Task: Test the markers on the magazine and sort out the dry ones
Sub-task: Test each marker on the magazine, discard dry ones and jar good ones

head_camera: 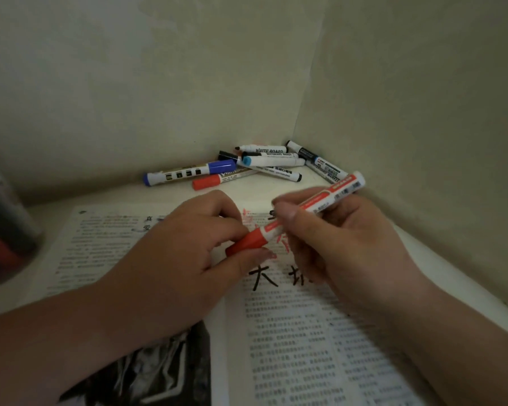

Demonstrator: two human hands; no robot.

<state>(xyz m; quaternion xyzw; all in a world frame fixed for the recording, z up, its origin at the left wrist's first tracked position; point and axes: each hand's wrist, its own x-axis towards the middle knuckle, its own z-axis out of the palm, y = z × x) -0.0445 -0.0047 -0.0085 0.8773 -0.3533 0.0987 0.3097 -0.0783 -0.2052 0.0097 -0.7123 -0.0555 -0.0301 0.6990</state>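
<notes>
An open magazine (291, 332) lies on the pale table, with red scribbles near the top of its right page. Above it I hold a red whiteboard marker (320, 200) slantwise. My right hand (343, 244) grips its white barrel. My left hand (188, 247) pinches the red cap (248, 243) at the marker's lower end; the cap sits on the marker. A pile of several whiteboard markers (261, 164) lies in the far corner, among them a blue-capped marker (188, 172) and a red-capped marker (217, 180).
Walls close in the table at the back and on the right, meeting behind the pile. A dark cylindrical container (3, 230) stands at the left edge. A dark photo (159, 373) fills the lower part of the magazine's left page.
</notes>
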